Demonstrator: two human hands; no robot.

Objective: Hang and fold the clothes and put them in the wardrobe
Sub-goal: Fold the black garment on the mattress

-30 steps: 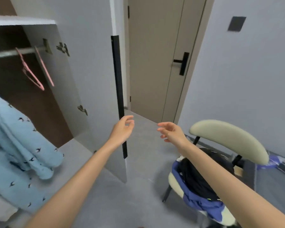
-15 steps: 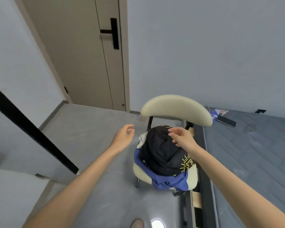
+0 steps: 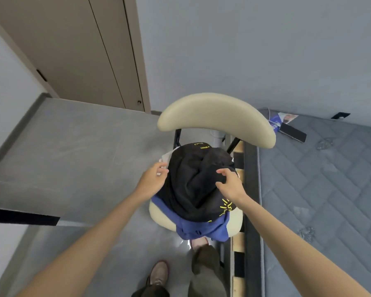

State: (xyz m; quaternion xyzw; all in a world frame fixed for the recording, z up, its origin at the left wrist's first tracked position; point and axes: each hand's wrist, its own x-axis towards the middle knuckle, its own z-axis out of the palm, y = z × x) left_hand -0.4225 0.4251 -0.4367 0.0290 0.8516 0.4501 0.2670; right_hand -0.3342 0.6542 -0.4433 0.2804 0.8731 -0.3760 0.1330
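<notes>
Both arms bare, extended forward and down, converging on the black garment (image 3: 193,185). Left forearm comes in from lower left, wrist roughly straight. Left grip (image 3: 153,181) sits at the garment's left edge, palm turned inward, fingers (image 3: 162,168) loosely curled, tips at the cloth edge; can't tell if it holds anything. Right forearm comes in from lower right, wrist slightly bent. Right grip (image 3: 229,183) is on the garment's right side, back of hand up, fingers curled over a fold, thumb (image 3: 218,185) below it, pinching. Grips apart, garment between them.
</notes>
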